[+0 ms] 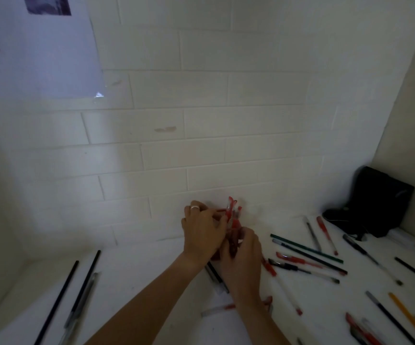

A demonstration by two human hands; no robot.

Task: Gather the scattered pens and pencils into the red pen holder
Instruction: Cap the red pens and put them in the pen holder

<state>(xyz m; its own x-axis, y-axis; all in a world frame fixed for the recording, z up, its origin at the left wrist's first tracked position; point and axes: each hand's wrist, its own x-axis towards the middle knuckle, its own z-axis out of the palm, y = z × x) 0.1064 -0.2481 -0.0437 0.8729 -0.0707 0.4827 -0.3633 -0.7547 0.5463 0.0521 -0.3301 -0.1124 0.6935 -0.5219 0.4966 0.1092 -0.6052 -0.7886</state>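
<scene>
The red pen holder [231,236] stands near the wall at the table's middle, mostly hidden between my hands. Red-capped pens [233,207] stick up out of it. My left hand [202,232] wraps the holder's left side, a ring on one finger. My right hand [242,257] is closed against its right side, low down; whether it also pinches a pen is hidden. Several pens and pencils lie scattered to the right, among them a red pen [298,259], a green pencil [306,248] and a yellow pencil [410,317]. Two black pencils [87,277] lie at the left.
A black pouch [375,202] leans in the right corner against the wall. A white tiled wall rises right behind the holder. More pens [216,277] lie under my forearms near the front of the white table [139,282].
</scene>
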